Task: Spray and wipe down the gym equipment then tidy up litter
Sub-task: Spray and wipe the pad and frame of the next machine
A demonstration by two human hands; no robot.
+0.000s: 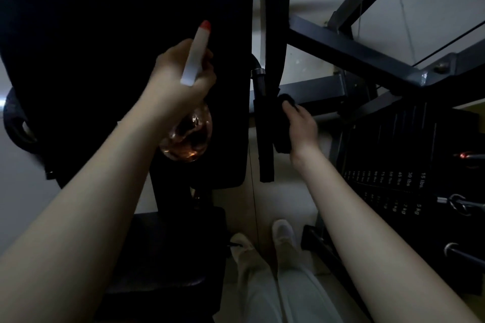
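Two bare forearms (86, 207) reach out from close by, above pale trousers (288, 296) and light shoes (283, 233) on the floor. The left grip (181, 78) is clamped round the neck of a clear round spray bottle with a white head and red nozzle (190, 139). The nozzle points up past the knuckles and the pinkish bottle hangs just below the wrist. Directly beyond this grip stands a broad black padded backrest (118, 34). The right grip (301, 128) curls its fingers over a dark crumpled cloth (282, 139), pressing it against a black foam-sleeved hanging bar (265, 144) just to its left. To the right of that grip sits a black weight stack with pale number labels (393, 155), and grey steel frame beams (354, 47) cross above it.
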